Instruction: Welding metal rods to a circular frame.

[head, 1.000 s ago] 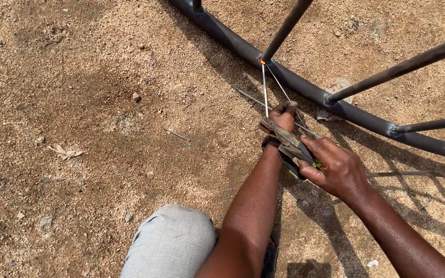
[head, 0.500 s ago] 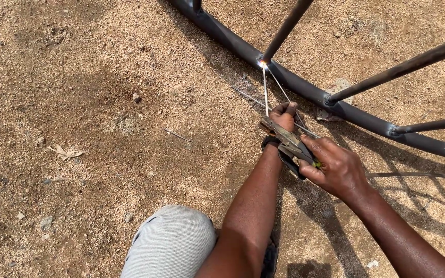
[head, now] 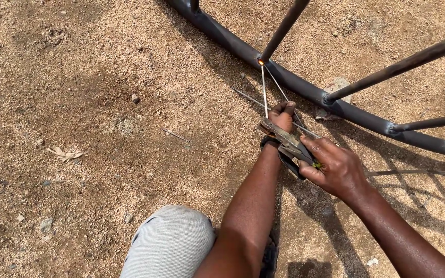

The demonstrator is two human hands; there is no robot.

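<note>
While the person crouches over sandy ground, both bare hands work at one tool. The right hand (head: 336, 170) is closed around the handles of a metal electrode holder (head: 287, 141), a clamp-shaped tool of dull, worn steel, and the fingers wrap it firmly. The left hand (head: 283, 116) sits just ahead of it, its fingers curled together at the front of the holder, near the base of the rod; whether they pinch the rod itself I cannot tell. One thin straight welding rod (head: 264, 90) goes up from the holder to a small orange glowing point (head: 260, 62), where the rod tip meets the frame.

The frame is one thick curved pipe (head: 233, 46), dark, round and smooth, lying on the ground. Four thinner straight bars rise from it; the nearest bar (head: 284, 28) joins the pipe exactly at the glowing point, and another bar (head: 403, 64) joins farther right at a rough weld bead.

Two more thin rods are seen close to the hands: one slanted rod (head: 279, 87) beside the working one, and one lying flat (head: 245, 96) on the soil. One short piece of wire (head: 175, 135) lies apart to the left. The ground (head: 78, 103) is coarse, grainy sand with small stones and one dry leaf (head: 65, 153). One knee in grey woven cloth (head: 173, 244) shows at the bottom.
</note>
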